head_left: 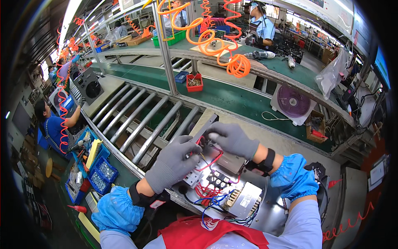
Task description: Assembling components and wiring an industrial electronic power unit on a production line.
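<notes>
Both my hands wear grey gloves and meet over an opened metal appliance housing (269, 211), at its raised grey end panel (205, 129). My left hand (176, 159) is closed beside that panel, its fingertips close to red wires (216, 159); what it grips is hidden. Opposite it, my right hand (235, 140) curls its fingers at the panel's inner side, closed on something too small to make out. Below the hands lie a metal box (230, 162), a black terminal block (219, 181), a white switch-like part (192, 178) and a labelled transformer (244, 200) with blue wires.
A roller conveyor (143, 128) runs off to the left. Blue bins of screws (103, 174) stand at my left. Beyond the housing are a red parts bin (194, 83), a purple fan (292, 101) and hanging orange coiled hoses (238, 65). Co-workers stand left (58, 124) and far ahead (264, 27).
</notes>
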### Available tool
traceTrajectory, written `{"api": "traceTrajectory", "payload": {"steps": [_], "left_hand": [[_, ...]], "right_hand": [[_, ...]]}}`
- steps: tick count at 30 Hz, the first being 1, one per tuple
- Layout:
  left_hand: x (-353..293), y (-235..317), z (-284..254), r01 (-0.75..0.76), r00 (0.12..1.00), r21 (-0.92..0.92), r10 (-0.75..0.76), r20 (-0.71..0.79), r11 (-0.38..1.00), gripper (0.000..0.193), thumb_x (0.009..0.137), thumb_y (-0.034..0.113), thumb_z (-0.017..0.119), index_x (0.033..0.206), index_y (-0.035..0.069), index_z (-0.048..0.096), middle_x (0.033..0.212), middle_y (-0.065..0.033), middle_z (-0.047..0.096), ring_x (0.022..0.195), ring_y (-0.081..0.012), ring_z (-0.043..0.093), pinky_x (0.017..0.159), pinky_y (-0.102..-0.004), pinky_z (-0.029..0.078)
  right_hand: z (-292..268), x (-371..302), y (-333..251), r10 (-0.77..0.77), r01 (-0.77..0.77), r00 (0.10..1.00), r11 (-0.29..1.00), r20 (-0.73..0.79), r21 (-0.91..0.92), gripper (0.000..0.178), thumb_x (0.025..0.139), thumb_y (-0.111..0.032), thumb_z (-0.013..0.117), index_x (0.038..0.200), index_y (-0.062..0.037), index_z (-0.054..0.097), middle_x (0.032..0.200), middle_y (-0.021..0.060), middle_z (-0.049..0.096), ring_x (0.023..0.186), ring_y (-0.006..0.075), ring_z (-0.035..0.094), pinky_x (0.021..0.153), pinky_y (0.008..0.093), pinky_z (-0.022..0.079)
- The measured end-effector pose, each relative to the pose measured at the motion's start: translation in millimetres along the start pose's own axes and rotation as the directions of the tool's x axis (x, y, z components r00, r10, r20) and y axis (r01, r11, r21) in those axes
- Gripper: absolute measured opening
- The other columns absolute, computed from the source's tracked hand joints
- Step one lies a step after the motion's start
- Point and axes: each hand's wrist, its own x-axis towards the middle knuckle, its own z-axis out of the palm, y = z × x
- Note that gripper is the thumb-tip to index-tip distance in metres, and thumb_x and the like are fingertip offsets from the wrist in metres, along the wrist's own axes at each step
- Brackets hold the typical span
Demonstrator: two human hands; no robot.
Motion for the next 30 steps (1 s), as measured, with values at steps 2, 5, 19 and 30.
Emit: {"api": "traceTrajectory", "payload": {"steps": [2, 5, 19, 30], "left_hand": [[-0.4, 1.2, 0.0, -0.013, 1.000, 0.015, 0.014, -0.017, 1.000, 0.027, 0.080, 0.021, 0.064, 0.101, 0.005, 0.069, 0.120, -0.0249, 0.057, 0.104, -0.0352, 0.062, 0.090, -0.0380, 0.049], [0.3, 2.5, -0.4, 0.007, 1.000, 0.019, -0.006, -0.014, 1.000, 0.028, 0.080, 0.023, 0.065, 0.101, 0.005, 0.069, 0.121, -0.0249, 0.058, 0.105, -0.0350, 0.062, 0.090, -0.0381, 0.049], [-0.7, 5.4, 1.0, -0.072, 0.997, 0.155, 0.076, -0.018, 0.985, 0.051, 0.071, 0.043, 0.077, 0.103, 0.005, 0.065, 0.122, -0.0233, 0.055, 0.108, -0.0364, 0.059, 0.090, -0.0411, 0.049], [0.2, 3.0, 5.8, -0.041, 0.999, 0.212, 0.042, -0.001, 0.976, 0.041, 0.075, 0.028, 0.075, 0.106, 0.005, 0.061, 0.128, -0.0215, 0.053, 0.108, -0.0381, 0.060, 0.090, -0.0416, 0.049]], "right_hand": [[-25.0, 3.0, -2.0, 0.186, -0.169, 0.976, 0.975, 0.116, -0.146, 0.025, 0.083, -0.011, 0.059, 0.107, -0.0056, 0.065, 0.090, 0.0150, 0.067, 0.083, 0.0294, 0.066, 0.074, 0.0354, 0.051], [-43.2, -8.0, -12.1, 0.085, -0.030, 0.964, 0.976, 0.253, -0.214, 0.033, 0.078, -0.014, 0.060, 0.111, -0.0115, 0.063, 0.095, 0.0124, 0.066, 0.086, 0.0349, 0.064, 0.076, 0.0413, 0.051], [-19.7, -20.1, -12.3, -0.162, 0.177, 0.971, 0.981, 0.178, -0.076, 0.026, 0.074, -0.012, 0.062, 0.099, -0.0084, 0.062, 0.088, 0.0113, 0.061, 0.080, 0.0329, 0.061, 0.070, 0.0423, 0.050], [-18.7, -4.3, -0.4, -0.086, 0.117, 0.989, 0.956, 0.123, -0.268, 0.021, 0.078, -0.013, 0.062, 0.097, -0.0061, 0.065, 0.083, 0.0145, 0.064, 0.075, 0.0322, 0.063, 0.067, 0.0396, 0.051]]}}
